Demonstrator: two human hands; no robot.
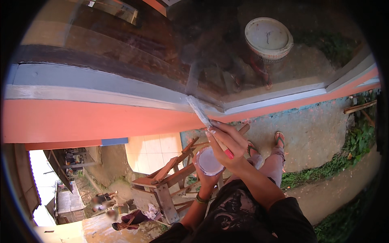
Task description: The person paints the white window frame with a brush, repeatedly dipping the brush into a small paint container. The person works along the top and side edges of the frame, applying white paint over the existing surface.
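Note:
My right hand [227, 141] is closed around a paintbrush [198, 111] whose handle ends in red. Pale paint coats the brush's far end, and its tip meets the grey window frame [154, 92] near a corner. Light paint marks show on the fingers. Lower down and to the left, my left hand [206, 180] is wrapped around a round, open container of pale lilac-grey paint [210, 161]. Some of its fingers are hidden behind the container. Dark window glass [227, 52] lies beyond the frame, and an orange wall [93, 121] runs below it.
A wooden trestle-like structure [164, 196] stands left of my legs. A round white lidded bucket [269, 37] shows in the glass area; whether reflected or behind it, I cannot tell. Concrete ground [308, 133] borders green plants [316, 168]. Several people [133, 219] are at lower left.

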